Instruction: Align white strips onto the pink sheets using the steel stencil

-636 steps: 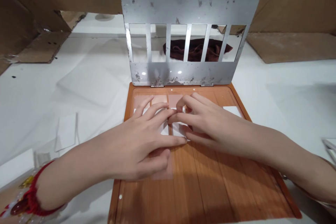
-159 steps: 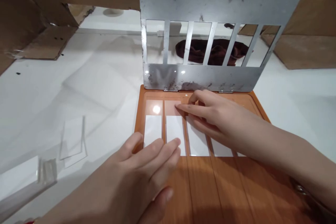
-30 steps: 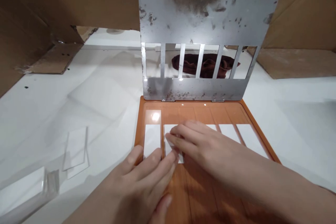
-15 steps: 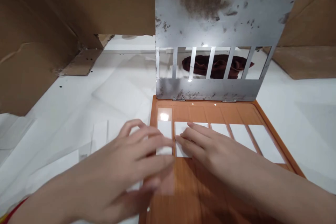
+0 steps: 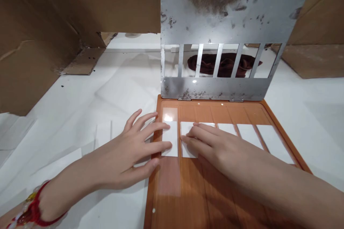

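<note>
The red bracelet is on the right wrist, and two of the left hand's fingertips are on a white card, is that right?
Not quite: the head view shows the red bracelet on the left wrist, not the right. The left hand does have two fingertips on a white card.

The board (image 5: 204, 200) lies on the table (image 5: 129, 75) at lower centre, the hinged plate (image 5: 231, 18) standing along its far edge. A row of cards (image 5: 248, 133) crosses the board: the left hand (image 5: 126, 154) reaches over the leftmost, the right hand (image 5: 212, 143) over its neighbours. Cloth (image 5: 227, 64) lies behind the plate; cardboard (image 5: 67, 7) fills the upper left.
</note>
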A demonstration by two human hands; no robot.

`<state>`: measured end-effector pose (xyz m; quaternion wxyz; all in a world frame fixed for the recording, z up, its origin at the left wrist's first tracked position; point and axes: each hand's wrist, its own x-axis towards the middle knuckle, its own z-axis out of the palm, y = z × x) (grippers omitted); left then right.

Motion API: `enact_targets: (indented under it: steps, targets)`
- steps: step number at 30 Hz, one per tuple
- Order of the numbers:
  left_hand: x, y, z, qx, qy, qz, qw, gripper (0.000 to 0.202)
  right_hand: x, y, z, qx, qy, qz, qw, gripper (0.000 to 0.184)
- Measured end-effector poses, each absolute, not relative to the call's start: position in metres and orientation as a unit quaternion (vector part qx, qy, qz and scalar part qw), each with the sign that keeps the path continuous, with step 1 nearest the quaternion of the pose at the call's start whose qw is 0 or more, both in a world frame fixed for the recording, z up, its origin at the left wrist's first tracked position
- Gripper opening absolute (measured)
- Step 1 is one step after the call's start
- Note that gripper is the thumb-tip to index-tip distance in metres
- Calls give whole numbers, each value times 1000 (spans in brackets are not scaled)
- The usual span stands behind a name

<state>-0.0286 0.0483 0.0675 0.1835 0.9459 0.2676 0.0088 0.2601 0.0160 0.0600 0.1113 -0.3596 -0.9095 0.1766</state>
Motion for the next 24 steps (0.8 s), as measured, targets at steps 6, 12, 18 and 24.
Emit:
enact_targets:
  steps: [6,12,18,24]
  targets:
    - [-28,44,68,949,269,28,159,34,253,14,63,-369,-901,191,123,31]
    - [-27,40,67,954,263,50,131,39,221,1,59,-368,-899,180,153,34]
    - [-21,38,66,939,300,82,145,58,220,7,55,-378,-893,214,120,28]
    - [-11,42,60,931,314,102,156,59,230,34,62,-426,-855,272,115,25]
